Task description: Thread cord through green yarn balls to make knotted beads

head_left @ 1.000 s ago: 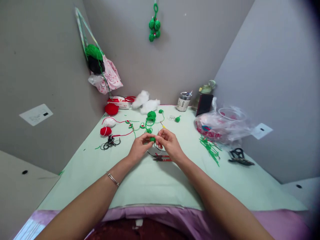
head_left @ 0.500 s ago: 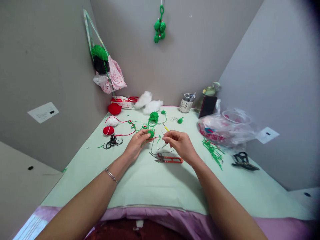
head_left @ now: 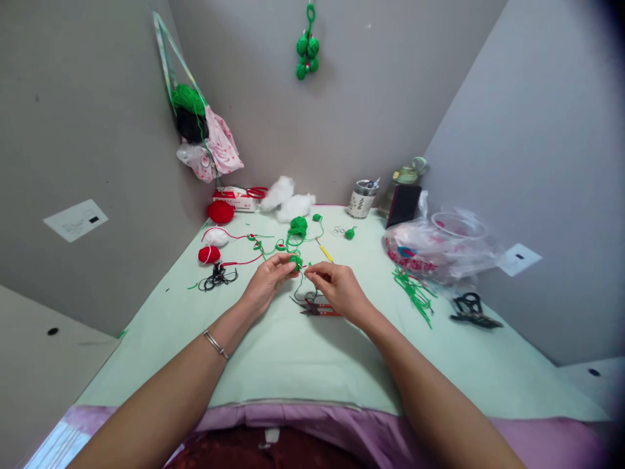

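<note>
My left hand (head_left: 268, 280) is closed on a small green crocheted piece (head_left: 295, 262), pinched between thumb and fingers. Just to its right, my right hand (head_left: 339, 286) pinches a thin sewing needle, mostly hidden by the fingertips, close to the green piece. Dark thread (head_left: 308, 298) trails in loops below the two hands. Under my right hand lie orange-handled thread snips (head_left: 319, 310), their handle end partly covered. A yellow-handled crochet hook (head_left: 324, 250) rests on the table behind my right hand. Beyond the hands sits a green yarn ball (head_left: 297, 228).
At left are red yarn balls (head_left: 209, 255), tangled black yarn (head_left: 217, 278) and small red-green pieces (head_left: 257, 245). White stuffing (head_left: 295, 208) and a pen tin (head_left: 362, 199) stand at the back. To the right lie a plastic bag (head_left: 439, 244), green yarn scraps (head_left: 414, 293) and a black claw clip (head_left: 473, 309).
My right hand has moved left and slightly down, bringing its fingertips close to the green piece. My left hand stays about where it was. The view has shifted slightly.
</note>
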Motion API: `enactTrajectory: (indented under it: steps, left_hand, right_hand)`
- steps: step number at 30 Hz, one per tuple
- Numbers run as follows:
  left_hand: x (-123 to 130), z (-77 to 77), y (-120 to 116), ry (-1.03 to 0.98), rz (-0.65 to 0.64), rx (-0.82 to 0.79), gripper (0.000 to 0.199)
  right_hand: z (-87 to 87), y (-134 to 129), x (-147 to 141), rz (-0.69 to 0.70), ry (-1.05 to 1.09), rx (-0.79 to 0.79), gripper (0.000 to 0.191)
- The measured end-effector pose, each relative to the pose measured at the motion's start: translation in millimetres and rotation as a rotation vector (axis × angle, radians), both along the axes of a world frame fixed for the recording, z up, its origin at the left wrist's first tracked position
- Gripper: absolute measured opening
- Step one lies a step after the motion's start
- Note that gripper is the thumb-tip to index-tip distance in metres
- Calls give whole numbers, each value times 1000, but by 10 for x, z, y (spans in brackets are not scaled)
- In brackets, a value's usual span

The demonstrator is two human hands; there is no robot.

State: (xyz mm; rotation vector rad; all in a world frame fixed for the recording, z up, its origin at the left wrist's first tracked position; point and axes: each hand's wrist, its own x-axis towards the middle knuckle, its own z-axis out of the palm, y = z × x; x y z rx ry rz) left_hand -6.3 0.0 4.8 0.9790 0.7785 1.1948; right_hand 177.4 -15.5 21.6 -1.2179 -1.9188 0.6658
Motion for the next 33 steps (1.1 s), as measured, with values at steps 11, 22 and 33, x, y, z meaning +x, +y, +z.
enactTrajectory:
  steps: [11,22,33]
  left_hand:
    - [5,15,-2,32,13,-1,32]
    - [4,1,-32,-75,-42,-98,28]
    - [34,12,-49,-1,-23,12,28]
  right_hand:
    - [38,-14,-29,5,-3,-65,21]
    - [-52,11,-130,58,325,-259,22]
    - [-72,23,-94,7,233,-156,19]
